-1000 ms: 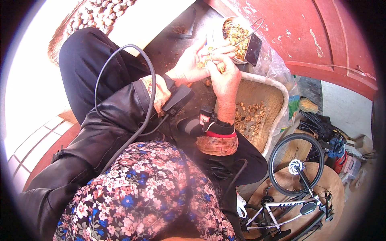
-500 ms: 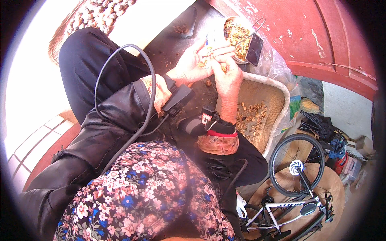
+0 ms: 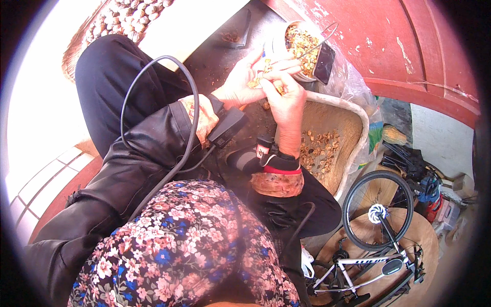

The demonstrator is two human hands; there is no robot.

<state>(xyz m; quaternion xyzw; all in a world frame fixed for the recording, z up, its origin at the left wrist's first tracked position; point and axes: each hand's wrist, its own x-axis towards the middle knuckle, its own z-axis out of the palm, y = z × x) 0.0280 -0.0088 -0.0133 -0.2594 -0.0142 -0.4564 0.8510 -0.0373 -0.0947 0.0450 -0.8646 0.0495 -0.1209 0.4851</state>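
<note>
My left hand (image 3: 236,86) is turned palm up, with pale walnut pieces (image 3: 254,82) lying in its palm and along its fingers. Against those fingers works my right hand (image 3: 287,102), thumb and fingers pinched together. More yellowish walnut bits (image 3: 280,88) show in the curl of the right hand. Just beyond the hands stands a white bowl (image 3: 279,47) heaped with walnut kernels (image 3: 302,43). Right of the right wrist is a worn, pale-rimmed tub (image 3: 364,123) with broken walnut shells (image 3: 319,148) inside.
A dark phone (image 3: 325,63) leans at the bowl's right side. Whole walnuts (image 3: 128,19) lie in a basket at the upper left. A black cable (image 3: 192,102) loops over my left arm. To the right are a red door (image 3: 383,41), a clear plastic bag (image 3: 353,84) and a bicycle (image 3: 353,271).
My right hand has shifted slightly left, its thumb moving over the pieces in the left palm, and its fingers have loosened a little. My left hand stays almost in place.
</note>
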